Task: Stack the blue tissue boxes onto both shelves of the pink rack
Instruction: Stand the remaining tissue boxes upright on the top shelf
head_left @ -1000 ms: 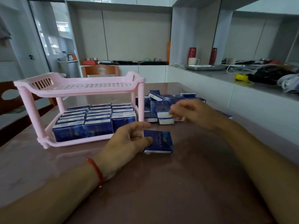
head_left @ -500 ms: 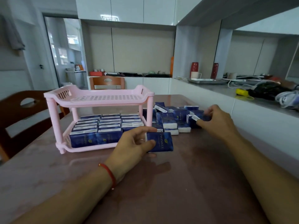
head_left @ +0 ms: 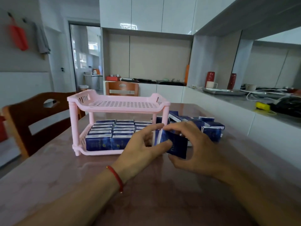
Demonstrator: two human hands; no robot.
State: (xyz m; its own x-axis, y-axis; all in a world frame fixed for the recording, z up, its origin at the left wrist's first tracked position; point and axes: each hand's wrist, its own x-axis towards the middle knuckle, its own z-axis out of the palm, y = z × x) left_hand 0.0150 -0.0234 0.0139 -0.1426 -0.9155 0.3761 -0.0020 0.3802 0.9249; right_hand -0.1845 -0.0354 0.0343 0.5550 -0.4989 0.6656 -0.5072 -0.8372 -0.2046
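Note:
The pink rack [head_left: 114, 110] stands on the table, its lower shelf filled with several blue tissue boxes [head_left: 104, 136] and its top shelf bare. A pile of loose blue tissue boxes [head_left: 210, 126] lies to the rack's right. In front of the rack's right post, both hands meet on blue boxes [head_left: 177, 146] lifted off the table. My left hand [head_left: 141, 152] grips them from the left; my right hand [head_left: 192, 149] closes over them from the right and below. How many boxes are held is hard to tell.
The glossy brown table [head_left: 146, 201] spreads toward me. Wooden chairs stand at the left [head_left: 35, 118] and behind the rack [head_left: 122, 90]. A white counter [head_left: 244, 115] with a tray, cables and cups runs along the right.
My right hand came back from the pile toward my left hand. The box my left hand held on the table is now raised, and both hands grip boxes together.

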